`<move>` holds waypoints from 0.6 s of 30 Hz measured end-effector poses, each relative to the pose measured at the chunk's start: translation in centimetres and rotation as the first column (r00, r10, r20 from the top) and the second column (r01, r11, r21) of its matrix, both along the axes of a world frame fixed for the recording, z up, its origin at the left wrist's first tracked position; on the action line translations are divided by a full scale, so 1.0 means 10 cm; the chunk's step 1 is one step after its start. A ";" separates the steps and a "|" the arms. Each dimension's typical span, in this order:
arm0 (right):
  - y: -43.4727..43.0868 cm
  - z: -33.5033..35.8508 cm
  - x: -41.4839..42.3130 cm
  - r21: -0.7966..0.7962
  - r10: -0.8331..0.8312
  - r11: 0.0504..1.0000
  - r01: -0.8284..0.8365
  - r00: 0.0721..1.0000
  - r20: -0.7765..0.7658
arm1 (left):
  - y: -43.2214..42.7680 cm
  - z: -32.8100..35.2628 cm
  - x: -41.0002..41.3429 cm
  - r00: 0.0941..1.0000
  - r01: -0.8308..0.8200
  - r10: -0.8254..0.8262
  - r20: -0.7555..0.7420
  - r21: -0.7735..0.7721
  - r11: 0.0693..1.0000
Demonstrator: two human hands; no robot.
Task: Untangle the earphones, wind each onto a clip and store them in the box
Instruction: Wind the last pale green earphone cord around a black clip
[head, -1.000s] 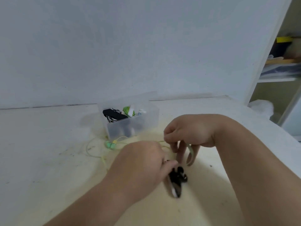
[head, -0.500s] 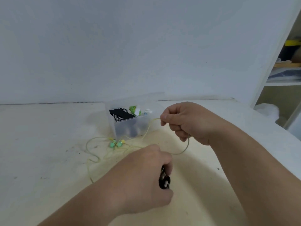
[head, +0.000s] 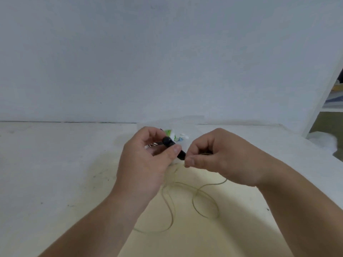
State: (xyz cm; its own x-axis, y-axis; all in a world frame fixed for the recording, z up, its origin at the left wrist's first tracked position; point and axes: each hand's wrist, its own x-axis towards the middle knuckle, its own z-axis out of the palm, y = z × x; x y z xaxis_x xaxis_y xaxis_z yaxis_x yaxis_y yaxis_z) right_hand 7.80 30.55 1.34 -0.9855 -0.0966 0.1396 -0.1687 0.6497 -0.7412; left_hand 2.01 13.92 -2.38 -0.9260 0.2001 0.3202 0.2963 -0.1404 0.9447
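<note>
Black clip [head: 168, 141] between curled left fingers [head: 151, 133]

The left forearm [head: 104, 219] and right forearm [head: 297, 210] are showing bare all the way to the lower edge. The left hand [head: 143, 164] and right hand [head: 222, 160] are going bare too, thumbnails [head: 176, 148] showing short and rounded.

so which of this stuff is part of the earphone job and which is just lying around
In the job: black clip in the left hand, pale green cable pinched by the right hand, clear box holding wound earphones.
Lying about: shelf far right, white bag below it.
</note>
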 end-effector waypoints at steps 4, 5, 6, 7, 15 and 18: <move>0.05 0.03 0.00 -0.092 -0.142 0.988 0.128 0.976 -0.164 | -0.01 0.02 0.06 0.995 0.096 -0.096 0.016 -0.007 0.995; 0.06 0.02 -0.01 -0.105 -0.155 0.985 0.138 0.971 -0.180 | 0.00 0.03 0.08 0.992 0.129 -0.129 0.010 -0.011 0.992; 0.05 0.02 -0.01 -0.117 -0.154 0.984 0.134 0.970 -0.186 | 0.01 0.02 0.10 0.988 0.155 -0.155 0.005 -0.006 0.988; 0.04 0.01 -0.02 -0.131 -0.147 0.984 0.123 0.970 -0.193 | 0.01 0.02 0.11 0.984 0.177 -0.177 0.009 0.004 0.984; 0.15 0.03 -0.11 -0.590 -0.582 0.730 0.346 0.767 -0.270 | 0.01 -0.02 0.08 0.962 0.272 -0.273 -0.006 -0.046 0.961; 0.32 0.05 -0.12 -0.720 -0.754 0.534 0.444 0.635 -0.167 | -0.01 0.00 0.05 0.958 0.286 -0.287 -0.004 -0.071 0.956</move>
